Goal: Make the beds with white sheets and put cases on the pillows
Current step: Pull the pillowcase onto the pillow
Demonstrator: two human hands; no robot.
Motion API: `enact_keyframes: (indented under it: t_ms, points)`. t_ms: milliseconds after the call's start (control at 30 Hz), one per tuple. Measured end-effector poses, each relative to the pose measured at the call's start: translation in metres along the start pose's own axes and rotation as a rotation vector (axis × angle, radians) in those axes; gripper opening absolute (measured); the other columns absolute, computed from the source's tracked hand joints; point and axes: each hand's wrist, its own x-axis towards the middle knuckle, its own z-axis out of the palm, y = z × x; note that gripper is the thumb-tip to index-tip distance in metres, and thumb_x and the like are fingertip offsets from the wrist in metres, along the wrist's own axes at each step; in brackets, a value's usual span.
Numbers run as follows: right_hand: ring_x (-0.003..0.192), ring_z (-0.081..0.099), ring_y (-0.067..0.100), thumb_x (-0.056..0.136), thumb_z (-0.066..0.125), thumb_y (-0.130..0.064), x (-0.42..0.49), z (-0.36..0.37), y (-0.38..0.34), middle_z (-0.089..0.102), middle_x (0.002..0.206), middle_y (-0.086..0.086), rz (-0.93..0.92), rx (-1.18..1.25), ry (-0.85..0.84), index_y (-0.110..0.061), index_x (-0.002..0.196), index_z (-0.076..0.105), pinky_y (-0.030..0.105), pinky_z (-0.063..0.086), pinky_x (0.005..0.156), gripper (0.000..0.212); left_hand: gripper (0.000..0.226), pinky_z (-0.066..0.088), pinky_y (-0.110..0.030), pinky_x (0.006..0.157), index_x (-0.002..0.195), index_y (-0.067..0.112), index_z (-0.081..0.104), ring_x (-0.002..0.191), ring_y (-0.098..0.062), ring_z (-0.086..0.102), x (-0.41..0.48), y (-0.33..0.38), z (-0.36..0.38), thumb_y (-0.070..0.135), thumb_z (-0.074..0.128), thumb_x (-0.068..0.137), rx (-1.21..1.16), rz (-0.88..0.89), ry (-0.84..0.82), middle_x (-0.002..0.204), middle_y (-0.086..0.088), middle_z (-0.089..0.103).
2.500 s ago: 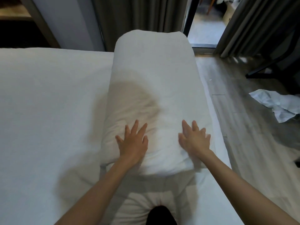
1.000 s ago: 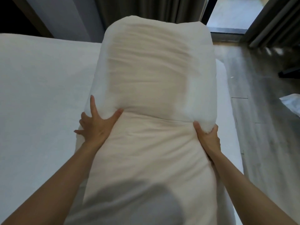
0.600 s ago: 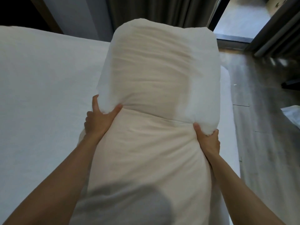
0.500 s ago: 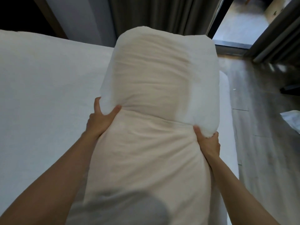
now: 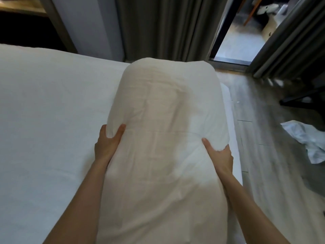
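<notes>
The pillow (image 5: 163, 155) lies lengthwise along the bed's (image 5: 44, 120) right edge; our left hand (image 5: 107, 145) and right hand (image 5: 219, 155) each pinch the case (image 5: 202, 106) rim at its sides. Curtains (image 5: 167, 29) hang beyond, and a crumpled cloth (image 5: 306, 138) lies on the open floor (image 5: 263, 138) to the right.

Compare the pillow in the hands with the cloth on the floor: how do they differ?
The pillow is full and rounded, the cloth is flat and crumpled. The pillow is gripped by the left hand and the right hand over the bed; the cloth lies loose. Both look white.
</notes>
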Motion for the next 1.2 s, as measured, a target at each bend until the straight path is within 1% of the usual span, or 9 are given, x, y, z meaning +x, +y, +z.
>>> enact_keyframes:
  t_ms: [133, 267, 333, 567, 700, 833, 933, 1067, 1200]
  points:
    - [0.123, 0.051, 0.031, 0.064, 0.070, -0.072, -0.059, -0.016, 0.012, 0.056, 0.133, 0.009, -0.026, -0.008, 0.013, -0.016, 0.141, 0.040, 0.038, 0.041, 0.100, 0.099, 0.062, 0.043, -0.038, 0.085, 0.111, 0.035, 0.050, 0.101, -0.026, 0.057, -0.046, -0.026, -0.037, 0.083, 0.050, 0.071, -0.017, 0.004, 0.040, 0.103, 0.007, 0.059]
    - [0.124, 0.050, 0.030, 0.062, 0.069, -0.074, -0.124, -0.028, 0.023, 0.056, 0.133, 0.008, -0.052, 0.025, 0.036, -0.019, 0.142, 0.039, 0.039, 0.041, 0.100, 0.101, 0.095, 0.045, -0.043, 0.097, 0.129, 0.033, 0.047, 0.110, -0.029, 0.057, -0.087, -0.044, -0.084, 0.095, 0.047, 0.058, -0.034, 0.003, 0.062, 0.121, 0.000, 0.061]
    - [0.123, 0.051, 0.030, 0.058, 0.068, -0.078, -0.160, -0.036, 0.031, 0.057, 0.132, 0.007, -0.067, 0.036, 0.055, -0.020, 0.140, 0.041, 0.040, 0.042, 0.100, 0.104, 0.104, 0.044, -0.045, 0.101, 0.135, 0.031, 0.044, 0.114, -0.030, 0.056, -0.112, -0.054, -0.110, 0.097, 0.045, 0.054, -0.023, 0.008, 0.068, 0.127, -0.002, 0.059]
    - [0.118, 0.056, 0.026, 0.054, 0.069, -0.077, -0.293, -0.069, 0.047, 0.060, 0.127, 0.002, -0.161, 0.085, 0.131, -0.021, 0.135, 0.047, 0.041, 0.046, 0.099, 0.101, 0.074, 0.045, -0.041, 0.091, 0.118, 0.027, 0.055, 0.106, -0.031, 0.059, -0.208, -0.093, -0.195, 0.084, 0.049, 0.071, -0.054, 0.118, 0.107, 0.116, -0.006, 0.064]
    - [0.121, 0.054, 0.025, 0.060, 0.074, -0.067, -0.357, -0.088, 0.051, 0.058, 0.130, 0.003, -0.212, 0.124, 0.137, -0.020, 0.137, 0.045, 0.039, 0.044, 0.101, 0.095, 0.070, 0.043, -0.038, 0.084, 0.118, 0.026, 0.054, 0.106, -0.032, 0.059, -0.256, -0.109, -0.237, 0.081, 0.049, 0.074, -0.064, 0.139, 0.132, 0.115, -0.006, 0.064]
    - [0.121, 0.052, 0.020, 0.067, 0.076, -0.057, -0.406, -0.102, 0.063, 0.057, 0.126, -0.002, -0.197, 0.137, 0.121, -0.020, 0.138, 0.043, 0.034, 0.042, 0.098, 0.087, 0.062, 0.041, -0.033, 0.081, 0.119, 0.032, 0.053, 0.107, -0.028, 0.059, -0.300, -0.123, -0.267, 0.077, 0.052, 0.077, -0.086, 0.113, 0.140, 0.112, 0.001, 0.064]
    - [0.124, 0.051, 0.022, 0.068, 0.077, -0.054, -0.436, -0.105, 0.081, 0.056, 0.130, 0.002, -0.198, 0.156, 0.117, -0.017, 0.138, 0.043, 0.034, 0.040, 0.100, 0.087, 0.062, 0.040, -0.032, 0.080, 0.122, 0.032, 0.053, 0.106, -0.026, 0.059, -0.328, -0.142, -0.282, 0.075, 0.053, 0.077, -0.095, 0.105, 0.140, 0.109, 0.005, 0.062]
    - [0.126, 0.050, 0.024, 0.072, 0.077, -0.048, -0.462, -0.102, 0.109, 0.054, 0.136, 0.007, -0.175, 0.165, 0.109, -0.012, 0.139, 0.043, 0.029, 0.036, 0.097, 0.084, 0.076, 0.045, -0.036, 0.085, 0.122, 0.028, 0.055, 0.106, -0.030, 0.059, -0.350, -0.171, -0.293, 0.083, 0.046, 0.072, -0.052, 0.103, 0.152, 0.117, -0.003, 0.064]
    - [0.127, 0.048, 0.027, 0.071, 0.075, -0.056, -0.468, -0.101, 0.128, 0.052, 0.138, 0.010, -0.124, 0.128, 0.031, -0.011, 0.141, 0.041, 0.035, 0.037, 0.103, 0.090, 0.072, 0.045, -0.037, 0.079, 0.110, 0.026, 0.058, 0.097, -0.032, 0.060, -0.368, -0.188, -0.297, 0.085, 0.044, 0.071, -0.015, 0.059, 0.189, 0.105, -0.004, 0.065]
